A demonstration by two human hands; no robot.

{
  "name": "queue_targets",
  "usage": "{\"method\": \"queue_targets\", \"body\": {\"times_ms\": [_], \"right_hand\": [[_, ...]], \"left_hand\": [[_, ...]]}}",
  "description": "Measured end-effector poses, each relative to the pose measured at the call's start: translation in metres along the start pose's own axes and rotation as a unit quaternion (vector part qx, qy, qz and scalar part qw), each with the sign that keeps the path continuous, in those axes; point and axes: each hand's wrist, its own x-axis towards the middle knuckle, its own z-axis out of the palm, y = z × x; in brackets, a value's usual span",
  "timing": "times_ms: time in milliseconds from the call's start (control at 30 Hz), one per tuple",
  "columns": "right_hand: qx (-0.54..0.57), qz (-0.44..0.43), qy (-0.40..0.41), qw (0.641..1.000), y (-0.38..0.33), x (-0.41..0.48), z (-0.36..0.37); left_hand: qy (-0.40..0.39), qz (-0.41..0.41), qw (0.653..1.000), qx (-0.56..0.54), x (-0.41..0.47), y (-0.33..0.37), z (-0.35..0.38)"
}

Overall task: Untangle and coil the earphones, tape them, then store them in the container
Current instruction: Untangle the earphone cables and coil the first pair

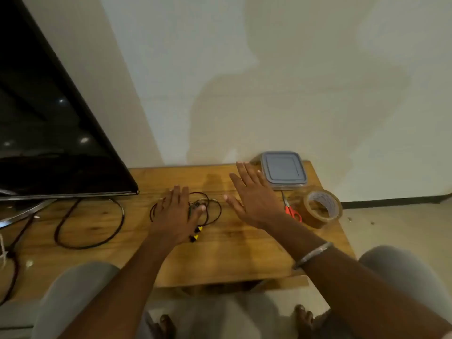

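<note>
Left hand point(175, 212): yours lies flat over the earphones point(205, 206) — gripping nothing.
Right hand point(252, 196): spread (empty), right of the earphones.
Container point(283, 170): lidded, beyond them.

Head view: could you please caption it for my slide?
Left hand over tangled earphones; open right hand hovers beside container, scissors and tape.

Wooden table point(227, 255) against cream wall point(269, 69), black TV point(49, 133) left
</note>
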Motion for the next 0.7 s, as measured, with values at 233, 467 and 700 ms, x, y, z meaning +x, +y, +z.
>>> {"method": "queue_targets", "body": {"times_ms": [233,467,700], "right_hand": [[-0.026,-0.069,-0.044,0.996,0.01,0.001,0.021],[-0.009,-0.08,-0.076,0.994,0.005,0.011,0.044],[-0.015,-0.059,-0.123,0.991,0.003,0.018,0.053]], "left_hand": [[-0.06,0.017,0.993,0.105,0.01,0.008,0.009],[0.019,0.027,0.998,0.059,0.019,0.006,0.013],[0.128,0.038,0.989,-0.063,0.023,0.005,0.014]]}}
